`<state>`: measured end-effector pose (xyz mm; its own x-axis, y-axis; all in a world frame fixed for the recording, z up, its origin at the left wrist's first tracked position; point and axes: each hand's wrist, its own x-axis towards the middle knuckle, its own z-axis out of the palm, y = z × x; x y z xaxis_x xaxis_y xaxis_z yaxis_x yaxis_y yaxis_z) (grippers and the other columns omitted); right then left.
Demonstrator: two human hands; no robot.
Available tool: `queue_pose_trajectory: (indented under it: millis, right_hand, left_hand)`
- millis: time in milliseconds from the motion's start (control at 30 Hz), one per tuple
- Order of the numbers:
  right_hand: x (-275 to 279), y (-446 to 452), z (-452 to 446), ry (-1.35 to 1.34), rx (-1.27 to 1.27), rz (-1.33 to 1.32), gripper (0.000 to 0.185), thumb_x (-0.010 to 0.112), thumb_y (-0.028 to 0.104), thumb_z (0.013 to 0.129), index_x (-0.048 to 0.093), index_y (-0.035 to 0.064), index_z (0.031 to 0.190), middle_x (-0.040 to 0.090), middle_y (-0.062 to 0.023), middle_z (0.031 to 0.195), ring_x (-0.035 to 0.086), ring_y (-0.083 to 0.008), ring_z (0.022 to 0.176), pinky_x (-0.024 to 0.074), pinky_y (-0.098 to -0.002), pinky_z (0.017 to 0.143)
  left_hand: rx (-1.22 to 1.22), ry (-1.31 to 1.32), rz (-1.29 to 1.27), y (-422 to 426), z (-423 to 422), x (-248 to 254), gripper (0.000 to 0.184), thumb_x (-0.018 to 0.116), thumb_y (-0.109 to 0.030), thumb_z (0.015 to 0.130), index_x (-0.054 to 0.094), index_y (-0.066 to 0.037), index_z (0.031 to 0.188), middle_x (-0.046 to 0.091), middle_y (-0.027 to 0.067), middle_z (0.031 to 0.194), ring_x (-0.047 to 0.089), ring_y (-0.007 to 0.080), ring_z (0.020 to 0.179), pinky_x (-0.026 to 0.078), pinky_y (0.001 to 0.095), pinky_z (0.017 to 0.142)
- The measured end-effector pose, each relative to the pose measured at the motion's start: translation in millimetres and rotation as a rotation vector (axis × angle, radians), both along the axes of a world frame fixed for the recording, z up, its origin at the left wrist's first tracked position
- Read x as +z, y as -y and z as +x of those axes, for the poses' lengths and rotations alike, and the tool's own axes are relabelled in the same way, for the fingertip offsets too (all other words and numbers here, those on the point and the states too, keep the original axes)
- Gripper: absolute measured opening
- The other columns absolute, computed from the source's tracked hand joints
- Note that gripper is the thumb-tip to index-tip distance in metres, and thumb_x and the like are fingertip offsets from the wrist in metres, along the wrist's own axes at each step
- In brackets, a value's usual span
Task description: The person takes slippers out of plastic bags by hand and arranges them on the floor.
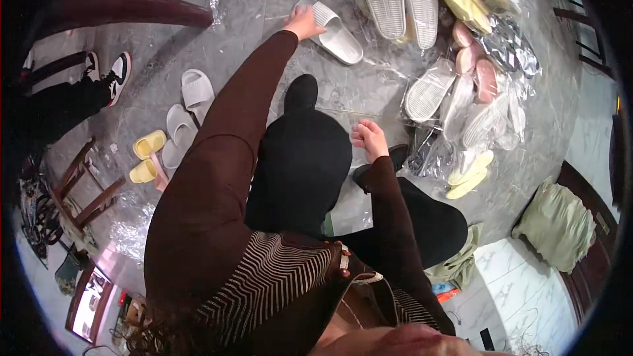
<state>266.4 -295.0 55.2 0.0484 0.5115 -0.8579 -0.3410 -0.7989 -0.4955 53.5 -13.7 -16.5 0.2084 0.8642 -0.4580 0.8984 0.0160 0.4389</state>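
A light grey slipper (341,39) lies sole down on the grey floor near the top centre. My left hand (305,22) is at its strap end, with the fingers over the strap and the thumb at the side, gripping it. My right hand (370,138) is above the floor between my knees, fingers curled in and nothing visible in them. To its right is a pile of slippers in clear plastic, among them a white one (430,90), a pink one (486,81) and a yellow one (471,175).
Unwrapped grey slippers (197,89) and yellow slippers (150,144) stand at the left. Another person's sneaker (119,78) is near a dark red wooden leg (151,10). A wooden stool (86,188) is at lower left, a green cushion (556,225) at right.
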Motion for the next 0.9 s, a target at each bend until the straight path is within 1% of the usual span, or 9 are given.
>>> queue_pose_trajectory:
  millis: [133,267,367,400,467,500,600,700,900]
  right_hand:
    - [-26,-43,38,0.132,0.104,-0.111,0.041,0.055,0.018,0.080,0.041,0.0006,0.115,0.056,-0.0073,0.096,0.055,-0.0164,0.078,0.0451,-0.0272,0.057]
    - [-41,-109,62,0.212,0.130,-0.080,0.058,0.055,0.033,0.080,0.032,0.0035,0.125,0.041,-0.0092,0.122,0.042,-0.0258,0.108,0.0416,-0.0370,0.073]
    - [-62,-148,64,0.240,-0.028,-0.133,0.057,0.054,0.036,0.081,0.033,0.0064,0.125,0.040,-0.0087,0.124,0.039,-0.0260,0.110,0.0393,-0.0412,0.076]
    - [-65,-162,60,0.238,-0.037,-0.128,0.057,0.054,0.036,0.081,0.033,0.0064,0.125,0.040,-0.0087,0.124,0.039,-0.0260,0.110,0.0393,-0.0412,0.076]
    - [-65,-183,47,-0.080,-0.436,0.037,0.047,0.052,0.035,0.082,0.040,0.0074,0.119,0.046,-0.0096,0.115,0.045,-0.0250,0.101,0.0374,-0.0458,0.079]
    - [-74,-194,45,-0.084,-0.435,0.036,0.047,0.052,0.035,0.082,0.040,0.0074,0.119,0.046,-0.0096,0.115,0.045,-0.0250,0.101,0.0374,-0.0458,0.079]
    - [-94,-211,52,-0.209,-0.684,0.121,0.029,0.048,0.024,0.085,0.046,0.0029,0.105,0.051,-0.0097,0.094,0.048,-0.0225,0.081,0.0422,-0.0392,0.069]
    - [-33,-186,46,-0.210,-0.636,0.352,0.016,0.049,0.018,0.084,0.049,0.0050,0.092,0.051,-0.0067,0.079,0.049,-0.0215,0.071,0.0422,-0.0367,0.065]
    - [-36,-36,54,0.045,-0.598,0.200,0.014,0.050,0.020,0.084,0.051,0.0084,0.092,0.052,-0.0038,0.081,0.050,-0.0197,0.074,0.0433,-0.0377,0.067]
  left_hand:
    - [0.022,0.001,-0.004,0,10,-7,0.083,0.067,-0.037,0.063,0.024,-0.008,0.128,0.034,0.0226,0.123,0.033,0.0410,0.114,0.028,0.0504,0.092]
    - [0.064,0.074,0.071,10,0,-1,0.084,0.066,-0.031,0.061,0.024,-0.007,0.129,0.041,0.0241,0.116,0.037,0.0425,0.109,0.030,0.0490,0.091]
    - [0.090,0.152,0.186,25,-20,25,0.081,0.065,-0.026,0.060,0.027,-0.006,0.128,0.042,0.0242,0.114,0.039,0.0414,0.107,0.031,0.0459,0.091]
    - [0.102,0.186,0.216,30,-34,42,0.078,0.063,-0.023,0.059,0.029,-0.004,0.126,0.043,0.0246,0.113,0.041,0.0404,0.105,0.033,0.0435,0.091]
    - [0.134,0.198,0.249,50,-66,65,0.074,0.062,-0.020,0.058,0.034,-0.001,0.123,0.045,0.0250,0.111,0.044,0.0380,0.104,0.035,0.0400,0.090]
    - [0.153,0.177,0.259,60,-83,73,0.072,0.062,-0.019,0.058,0.035,0.001,0.122,0.046,0.0250,0.110,0.045,0.0367,0.104,0.035,0.0388,0.090]
    - [0.290,0.199,0.270,96,-130,96,0.072,0.061,-0.017,0.059,0.034,0.002,0.122,0.047,0.0237,0.112,0.043,0.0347,0.107,0.034,0.0380,0.092]
    - [0.409,0.309,0.223,128,-168,98,0.072,0.062,-0.018,0.059,0.034,0.001,0.123,0.046,0.0226,0.114,0.042,0.0335,0.109,0.033,0.0379,0.093]
    - [0.578,0.261,0.251,187,-204,98,0.072,0.063,-0.020,0.060,0.035,0.000,0.123,0.045,0.0217,0.116,0.042,0.0333,0.109,0.032,0.0380,0.093]
